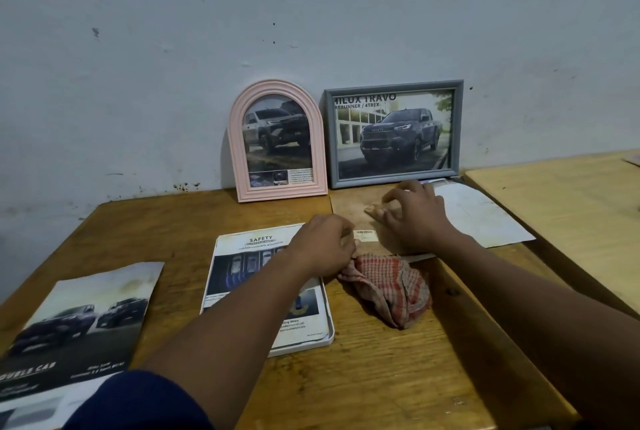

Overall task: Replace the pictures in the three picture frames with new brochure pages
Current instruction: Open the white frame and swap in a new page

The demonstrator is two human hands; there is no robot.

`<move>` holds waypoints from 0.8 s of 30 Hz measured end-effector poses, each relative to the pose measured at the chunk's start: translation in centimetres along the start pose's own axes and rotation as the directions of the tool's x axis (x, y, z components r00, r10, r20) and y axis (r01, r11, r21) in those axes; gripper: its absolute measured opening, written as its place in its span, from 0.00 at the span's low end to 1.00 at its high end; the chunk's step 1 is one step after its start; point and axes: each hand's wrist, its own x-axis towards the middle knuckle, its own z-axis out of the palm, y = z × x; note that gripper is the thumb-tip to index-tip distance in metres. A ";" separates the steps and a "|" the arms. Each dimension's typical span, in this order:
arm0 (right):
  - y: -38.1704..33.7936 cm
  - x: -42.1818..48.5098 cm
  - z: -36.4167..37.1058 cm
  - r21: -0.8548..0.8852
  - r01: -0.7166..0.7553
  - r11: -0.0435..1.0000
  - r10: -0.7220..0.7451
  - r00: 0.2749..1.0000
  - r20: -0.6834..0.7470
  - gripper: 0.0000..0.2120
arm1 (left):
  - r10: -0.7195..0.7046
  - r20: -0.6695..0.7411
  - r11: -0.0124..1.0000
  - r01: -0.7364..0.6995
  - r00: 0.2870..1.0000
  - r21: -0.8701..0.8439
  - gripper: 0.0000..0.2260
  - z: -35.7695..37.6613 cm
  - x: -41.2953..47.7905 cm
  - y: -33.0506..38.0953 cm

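Observation:
A white picture frame [327, 332] lies flat on the wooden table [381, 377] with a "Safety" brochure page [249, 256] in it. Just right of it lies a brown backing board [349, 211] with a barcode sticker. My right hand [415, 215] rests on the board, its fingers pinching the small stand flap [372, 210]. My left hand [322, 249] curls over the board's left edge, fingertips hidden. A pink arched frame [239, 152] and a grey rectangular frame [393, 182] lean on the wall, each holding a truck picture.
A red checked cloth [391, 287] lies crumpled below the board. An open truck brochure [79, 318] sits at the table's front left. A white sheet [481, 218] lies right of the board. A second, paler table [571, 208] adjoins on the right.

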 end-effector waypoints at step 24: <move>-7.1 -12.1 -0.7 0.044 0.275 0.960 -0.278 0.955 0.099 0.12 | -0.279 -0.192 0.960 0.275 0.941 -0.044 0.20 -4.6 -13.1 -8.7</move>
